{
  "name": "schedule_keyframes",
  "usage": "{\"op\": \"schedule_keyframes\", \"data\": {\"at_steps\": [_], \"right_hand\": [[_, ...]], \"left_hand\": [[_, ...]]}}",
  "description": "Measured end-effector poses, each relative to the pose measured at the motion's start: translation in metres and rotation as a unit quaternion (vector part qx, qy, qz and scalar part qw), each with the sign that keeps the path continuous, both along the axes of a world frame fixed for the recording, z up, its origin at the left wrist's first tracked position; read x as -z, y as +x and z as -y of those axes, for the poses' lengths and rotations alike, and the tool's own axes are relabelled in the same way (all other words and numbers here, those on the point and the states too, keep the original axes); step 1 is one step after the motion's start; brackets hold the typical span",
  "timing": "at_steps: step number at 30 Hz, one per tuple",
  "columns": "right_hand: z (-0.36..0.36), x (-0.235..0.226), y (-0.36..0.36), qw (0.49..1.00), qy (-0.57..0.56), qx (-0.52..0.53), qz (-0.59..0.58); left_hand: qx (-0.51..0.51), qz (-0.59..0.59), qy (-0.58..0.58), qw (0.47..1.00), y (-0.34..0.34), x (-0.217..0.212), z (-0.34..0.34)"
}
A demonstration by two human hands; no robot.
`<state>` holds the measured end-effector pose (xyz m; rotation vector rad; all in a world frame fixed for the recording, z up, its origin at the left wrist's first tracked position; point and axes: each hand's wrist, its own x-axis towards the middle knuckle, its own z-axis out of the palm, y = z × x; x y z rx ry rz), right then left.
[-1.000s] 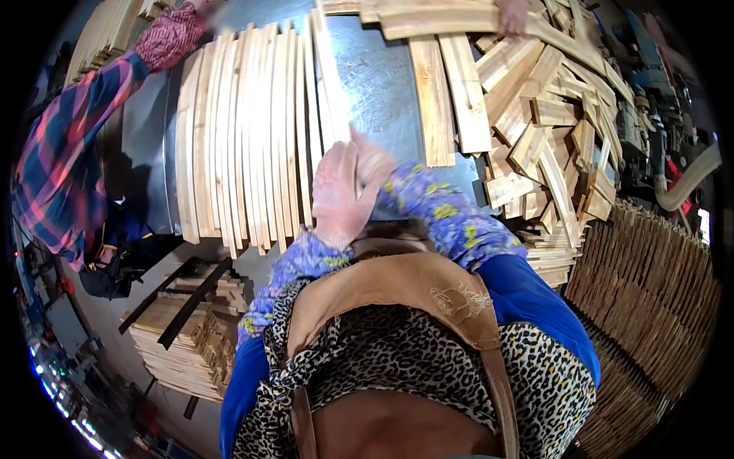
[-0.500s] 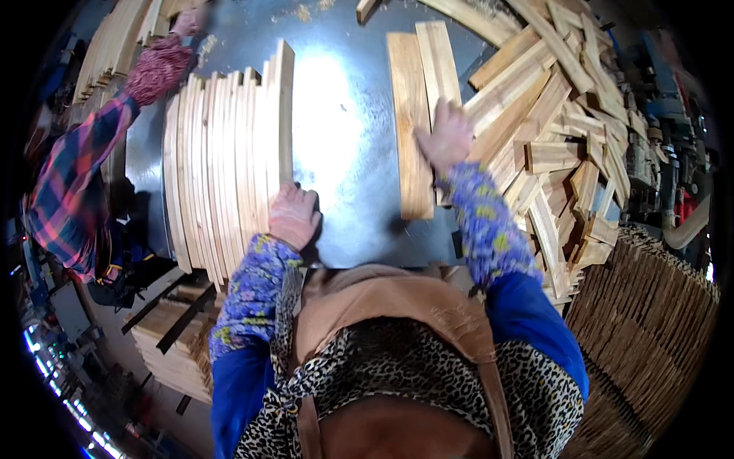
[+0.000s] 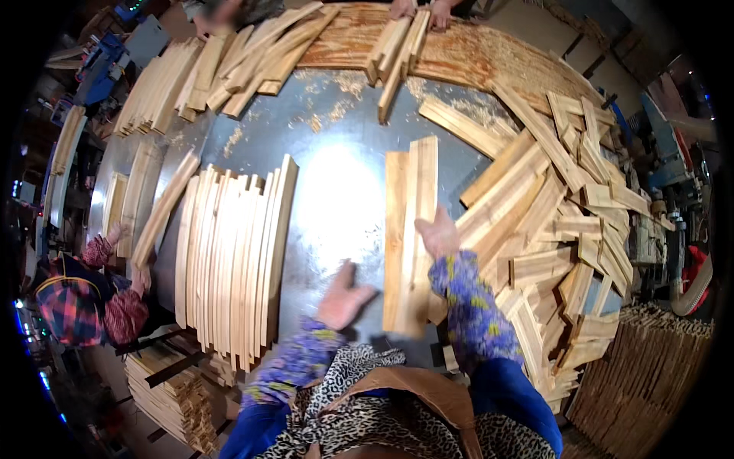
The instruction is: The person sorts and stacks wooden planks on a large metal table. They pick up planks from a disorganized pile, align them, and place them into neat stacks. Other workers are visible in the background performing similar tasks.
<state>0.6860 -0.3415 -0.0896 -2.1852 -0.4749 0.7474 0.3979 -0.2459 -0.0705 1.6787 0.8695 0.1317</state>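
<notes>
Grey metal surfaces the counter point(image 3: 329, 191), with a jumbled heap of boards point(image 3: 541, 267) at right. Opposite, a row of boards point(image 3: 229, 260) stands packed closely, probably so neighbours brace each other. Between lies a pair of boards point(image 3: 414, 237), apparently kept within easy reach. The right hand point(image 3: 439, 236), grip loosely spread, meets the pair's right edge without clasping it; the left hand point(image 3: 345, 298), grip wide and empty, hovers just left.

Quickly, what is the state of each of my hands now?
Left hand: open, holding nothing, over the metal tabletop.
Right hand: at the edge of a wooden board; whether it grips cannot be told.
</notes>
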Motion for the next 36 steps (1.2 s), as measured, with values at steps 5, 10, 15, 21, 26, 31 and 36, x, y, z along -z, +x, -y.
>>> {"op": "schedule_keyframes", "data": {"at_steps": [5,10,15,21,26,31,36], "right_hand": [[-0.004,-0.027,-0.129,0.967,0.172,0.060,-0.179],[0.011,0.010,-0.147,0.945,-0.142,-0.078,0.284],[-0.011,-0.013,-0.154,0.986,0.128,0.016,-0.101],[-0.023,-0.040,-0.173,0.624,0.392,0.014,-0.676],[-0.031,-0.033,-0.198,0.632,0.385,0.029,-0.672],[-0.041,-0.020,-0.235,0.718,0.270,0.083,-0.636],[-0.088,0.021,-0.296,0.890,0.257,0.041,-0.375]], "left_hand": [[0.000,0.065,-0.291,0.954,0.003,-0.007,-0.004],[-0.151,0.221,-0.633,0.727,-0.083,0.007,-0.067],[-0.165,0.209,-0.643,0.718,-0.134,-0.016,-0.074],[-0.223,0.259,-0.630,0.697,-0.159,-0.007,-0.077],[-0.180,0.276,-0.647,0.687,-0.170,-0.006,-0.082],[-0.118,0.251,-0.591,0.758,-0.218,-0.027,-0.079],[-0.180,0.101,-0.221,0.953,-0.278,-0.062,-0.104]]}}
